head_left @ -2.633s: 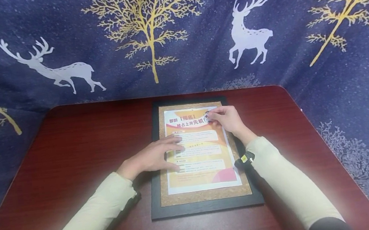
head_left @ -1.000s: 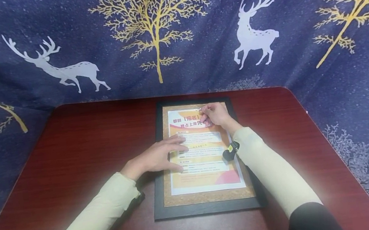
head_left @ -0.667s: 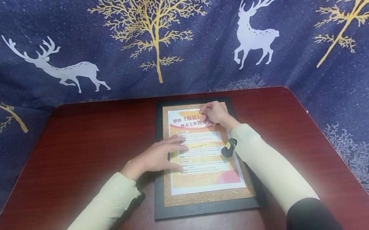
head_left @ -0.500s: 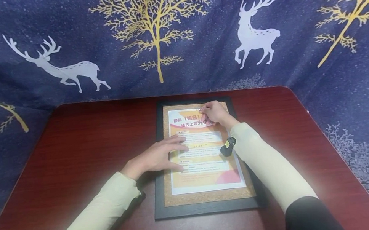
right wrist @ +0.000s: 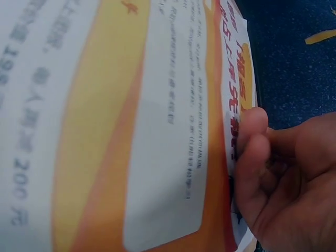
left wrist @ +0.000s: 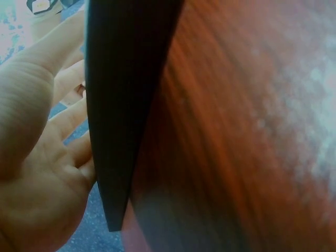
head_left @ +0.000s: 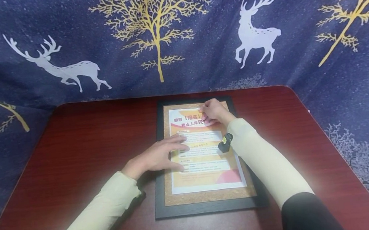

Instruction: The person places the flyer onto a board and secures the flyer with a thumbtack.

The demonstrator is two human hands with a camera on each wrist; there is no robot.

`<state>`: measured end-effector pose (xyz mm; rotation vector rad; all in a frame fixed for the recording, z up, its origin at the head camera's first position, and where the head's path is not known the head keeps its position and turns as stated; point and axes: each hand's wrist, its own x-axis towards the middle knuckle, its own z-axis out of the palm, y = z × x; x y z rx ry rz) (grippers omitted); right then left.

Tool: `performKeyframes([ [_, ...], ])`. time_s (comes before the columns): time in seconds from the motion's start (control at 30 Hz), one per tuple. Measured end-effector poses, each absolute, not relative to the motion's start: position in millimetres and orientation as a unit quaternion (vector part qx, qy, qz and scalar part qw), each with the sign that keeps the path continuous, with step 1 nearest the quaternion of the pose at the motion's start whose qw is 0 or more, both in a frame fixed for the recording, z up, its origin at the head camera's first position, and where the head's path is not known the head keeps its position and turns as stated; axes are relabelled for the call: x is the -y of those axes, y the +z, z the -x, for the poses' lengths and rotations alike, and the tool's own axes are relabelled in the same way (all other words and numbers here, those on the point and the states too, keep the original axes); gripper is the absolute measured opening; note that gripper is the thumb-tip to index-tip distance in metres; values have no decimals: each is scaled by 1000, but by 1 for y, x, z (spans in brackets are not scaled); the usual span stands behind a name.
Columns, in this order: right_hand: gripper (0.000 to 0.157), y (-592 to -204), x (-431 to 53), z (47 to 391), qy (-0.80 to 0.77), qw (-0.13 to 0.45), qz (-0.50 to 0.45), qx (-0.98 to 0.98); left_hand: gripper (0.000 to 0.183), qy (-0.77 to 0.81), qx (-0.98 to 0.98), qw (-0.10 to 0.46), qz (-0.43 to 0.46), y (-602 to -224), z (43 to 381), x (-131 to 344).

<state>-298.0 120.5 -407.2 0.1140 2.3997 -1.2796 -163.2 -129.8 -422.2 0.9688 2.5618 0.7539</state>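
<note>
A printed orange, white and pink poster [head_left: 206, 179] lies on a cork board [head_left: 211, 195] with a black frame [head_left: 211, 207]. My left hand [head_left: 158, 155] rests with spread fingers across the left side of the poster and frame. In the left wrist view its palm [left wrist: 47, 194] lies beside the dark frame side [left wrist: 123, 105]. At the poster's top edge, my right hand [head_left: 214, 110] has thumb and forefinger together in a pinch. Something tiny and pin-like shows at those fingertips, mostly hidden. The right wrist view has the fingers [right wrist: 252, 157] curled close to the red title.
The board lies on a reddish-brown wooden table [head_left: 88, 149]. Behind it hangs a dark blue cloth [head_left: 200, 71] printed with white deer and yellow trees. A black wrist device [head_left: 225, 143] hangs from my right sleeve over the poster.
My right hand has moved from the poster's upper right area left and slightly up to its top edge. The left hand keeps its place on the board. The head view has shifted slightly.
</note>
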Motion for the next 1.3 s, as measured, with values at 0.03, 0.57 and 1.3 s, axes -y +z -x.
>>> performKeyframes([
  [0.03, 24, -406, -120, 298, -465, 214, -42, -858, 69, 263, -891, 150, -338, -422, 163, 130],
  [0.57, 29, -391, -114, 307, -424, 259, -66, -865, 68, 269, -887, 138, -350, -423, 163, 130],
  [1.3, 17, -390, -112, 309, -405, 248, -71, -877, 67, 266, -887, 138, -352, -425, 163, 131],
])
